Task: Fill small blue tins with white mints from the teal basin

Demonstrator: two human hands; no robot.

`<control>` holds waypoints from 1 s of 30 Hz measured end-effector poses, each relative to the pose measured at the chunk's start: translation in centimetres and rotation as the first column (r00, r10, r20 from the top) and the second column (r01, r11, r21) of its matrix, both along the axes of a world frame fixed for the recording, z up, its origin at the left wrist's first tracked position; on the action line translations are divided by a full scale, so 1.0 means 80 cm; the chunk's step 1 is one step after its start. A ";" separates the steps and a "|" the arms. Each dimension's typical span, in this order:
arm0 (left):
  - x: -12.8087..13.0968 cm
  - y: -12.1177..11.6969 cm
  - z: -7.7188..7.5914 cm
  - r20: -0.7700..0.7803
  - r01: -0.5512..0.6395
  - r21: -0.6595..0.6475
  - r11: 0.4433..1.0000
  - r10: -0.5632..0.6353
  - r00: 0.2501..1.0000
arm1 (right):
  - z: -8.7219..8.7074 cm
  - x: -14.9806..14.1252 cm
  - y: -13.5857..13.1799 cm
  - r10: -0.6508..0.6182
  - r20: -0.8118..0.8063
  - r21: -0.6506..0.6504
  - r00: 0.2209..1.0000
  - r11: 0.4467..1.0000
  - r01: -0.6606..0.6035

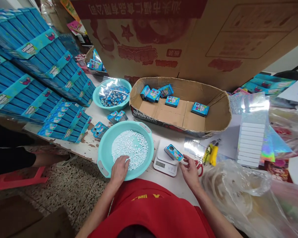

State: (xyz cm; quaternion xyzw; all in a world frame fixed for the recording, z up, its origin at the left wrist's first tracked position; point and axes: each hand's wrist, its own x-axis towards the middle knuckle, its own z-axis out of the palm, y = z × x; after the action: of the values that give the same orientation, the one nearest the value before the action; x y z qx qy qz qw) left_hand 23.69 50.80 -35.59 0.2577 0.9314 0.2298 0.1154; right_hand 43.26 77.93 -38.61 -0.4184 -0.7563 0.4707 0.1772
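Observation:
My left hand reaches over the near rim of a turquoise basin. Its fingers curl down at the edge of the small white tablets spread inside; whatever they grip is hidden. To the right, a small white digital scale carries a blue candy box lying slanted, with a round window at its upper left end. My right hand is at the lower right end of that box, thumb and fingers apart, and the fingertips are at or very near its corner.
Behind stands a cut-down cardboard tray with several blue boxes. A second basin holds shiny blue and silver pieces. Stacked blue display cartons rise at left. Red-handled scissors, a yellow tool and plastic bags lie right.

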 end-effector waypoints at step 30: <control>0.001 0.005 0.007 0.148 -0.164 0.062 0.984 0.153 0.977 | -0.005 -0.003 -0.008 0.070 0.017 0.054 0.997 0.996 -0.071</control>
State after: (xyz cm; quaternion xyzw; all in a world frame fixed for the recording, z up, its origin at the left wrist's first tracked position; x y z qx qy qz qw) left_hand 23.74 51.17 -35.01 0.1694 0.9291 0.2906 0.1535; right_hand 43.01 77.29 -39.03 -0.3900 -0.7844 0.4528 0.1661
